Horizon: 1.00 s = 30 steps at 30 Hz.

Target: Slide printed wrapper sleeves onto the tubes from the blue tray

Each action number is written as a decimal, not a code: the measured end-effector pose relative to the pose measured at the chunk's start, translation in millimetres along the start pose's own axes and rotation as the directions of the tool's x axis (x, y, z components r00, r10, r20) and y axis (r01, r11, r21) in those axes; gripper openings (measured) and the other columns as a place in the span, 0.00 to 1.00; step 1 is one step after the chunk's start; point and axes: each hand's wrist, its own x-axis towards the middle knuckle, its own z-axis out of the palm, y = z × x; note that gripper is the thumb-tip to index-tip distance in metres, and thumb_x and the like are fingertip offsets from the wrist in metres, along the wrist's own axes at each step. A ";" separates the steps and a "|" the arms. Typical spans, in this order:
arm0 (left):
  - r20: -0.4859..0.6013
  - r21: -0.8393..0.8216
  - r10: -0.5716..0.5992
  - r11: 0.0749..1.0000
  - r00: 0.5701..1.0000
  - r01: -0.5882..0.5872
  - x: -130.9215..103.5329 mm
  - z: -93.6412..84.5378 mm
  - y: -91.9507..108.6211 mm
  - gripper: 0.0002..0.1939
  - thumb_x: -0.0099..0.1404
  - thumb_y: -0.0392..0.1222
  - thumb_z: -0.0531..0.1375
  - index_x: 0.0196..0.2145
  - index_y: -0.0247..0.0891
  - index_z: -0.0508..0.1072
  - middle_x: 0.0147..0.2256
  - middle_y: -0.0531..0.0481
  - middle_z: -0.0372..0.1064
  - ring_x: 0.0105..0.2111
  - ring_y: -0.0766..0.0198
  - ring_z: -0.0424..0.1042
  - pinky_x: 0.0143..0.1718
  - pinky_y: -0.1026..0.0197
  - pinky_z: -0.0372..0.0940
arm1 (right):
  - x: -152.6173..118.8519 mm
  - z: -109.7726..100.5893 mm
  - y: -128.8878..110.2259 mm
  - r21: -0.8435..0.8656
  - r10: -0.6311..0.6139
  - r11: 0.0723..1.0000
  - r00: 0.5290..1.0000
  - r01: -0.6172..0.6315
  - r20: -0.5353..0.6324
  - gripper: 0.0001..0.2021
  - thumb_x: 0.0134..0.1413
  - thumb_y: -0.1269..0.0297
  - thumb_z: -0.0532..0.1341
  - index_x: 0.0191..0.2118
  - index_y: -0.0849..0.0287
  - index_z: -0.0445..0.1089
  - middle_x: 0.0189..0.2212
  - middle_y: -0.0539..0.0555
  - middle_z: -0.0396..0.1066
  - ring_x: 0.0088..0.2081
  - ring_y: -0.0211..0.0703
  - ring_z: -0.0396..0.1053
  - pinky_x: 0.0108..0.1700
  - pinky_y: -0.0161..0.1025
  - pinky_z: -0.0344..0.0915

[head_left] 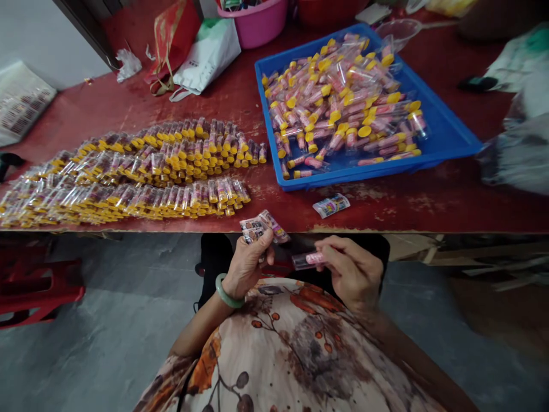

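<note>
My left hand [251, 257] is closed around a few small printed packets [255, 228], pinched under the thumb at the table's front edge. In my right hand [354, 269] is a clear plastic tube [304, 261] with something pink inside, pointing left toward the other hand. The fingers hide the tube's right end. On the table just beyond my right hand lies a loose printed packet [331, 205]. Farther back, a blue tray [446, 140] holds a heap of similar tubes with yellow caps [334, 97].
Stacked rows of yellow-capped tubes [171, 197] cover the left front of the red table [206, 109]. Behind stand a white bag [210, 54], a red bag [174, 34] and a pink basin [259, 23]. Plastic bags [517, 151] lie at the right. A red stool [43, 289] is on the floor.
</note>
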 end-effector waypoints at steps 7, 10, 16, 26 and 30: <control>0.113 0.083 -0.056 0.995 0.992 0.046 -6.5 8.3 -0.8 0.17 0.51 0.51 0.70 0.25 0.34 0.75 0.16 0.55 0.64 0.15 0.73 0.56 0.18 0.66 0.50 | 10.7 10.9 -11.9 0.109 0.451 0.866 0.857 -0.488 0.248 0.15 0.46 0.54 0.67 0.34 0.62 0.76 0.20 0.52 0.72 0.20 0.38 0.68 0.21 0.32 0.61; 0.092 0.092 -0.047 0.995 0.995 0.038 -6.1 9.4 -1.2 0.16 0.50 0.49 0.71 0.24 0.34 0.75 0.17 0.55 0.65 0.16 0.73 0.57 0.18 0.66 0.52 | 10.2 13.6 -10.6 0.160 0.452 0.868 0.881 -0.471 0.141 0.12 0.43 0.56 0.69 0.27 0.61 0.76 0.17 0.49 0.70 0.18 0.34 0.63 0.20 0.31 0.59; -0.026 0.060 -0.039 0.997 0.999 0.040 0.5 9.6 -0.7 0.19 0.49 0.51 0.71 0.20 0.35 0.69 0.11 0.58 0.56 0.12 0.76 0.50 0.15 0.67 0.41 | 9.5 9.5 -9.8 0.050 0.386 0.918 0.916 -0.393 0.105 0.12 0.45 0.56 0.69 0.26 0.61 0.75 0.18 0.48 0.67 0.19 0.32 0.60 0.20 0.31 0.58; -0.031 -0.220 -0.121 0.969 0.992 0.111 5.5 7.1 2.7 0.20 0.50 0.47 0.72 0.25 0.36 0.64 0.17 0.62 0.54 0.14 0.79 0.49 0.13 0.71 0.39 | 6.6 -24.5 -18.1 0.056 0.013 0.998 0.999 -0.015 0.029 0.06 0.53 0.66 0.65 0.38 0.58 0.75 0.30 0.51 0.72 0.21 0.34 0.66 0.21 0.35 0.65; -0.012 -0.288 -0.210 0.937 0.978 0.198 2.8 11.4 6.5 0.21 0.48 0.45 0.73 0.27 0.36 0.64 0.19 0.62 0.55 0.14 0.80 0.50 0.12 0.73 0.38 | 2.6 -13.2 -27.1 -0.107 -0.214 0.971 0.977 0.214 0.011 0.05 0.54 0.69 0.64 0.37 0.57 0.74 0.34 0.52 0.72 0.28 0.39 0.72 0.28 0.38 0.70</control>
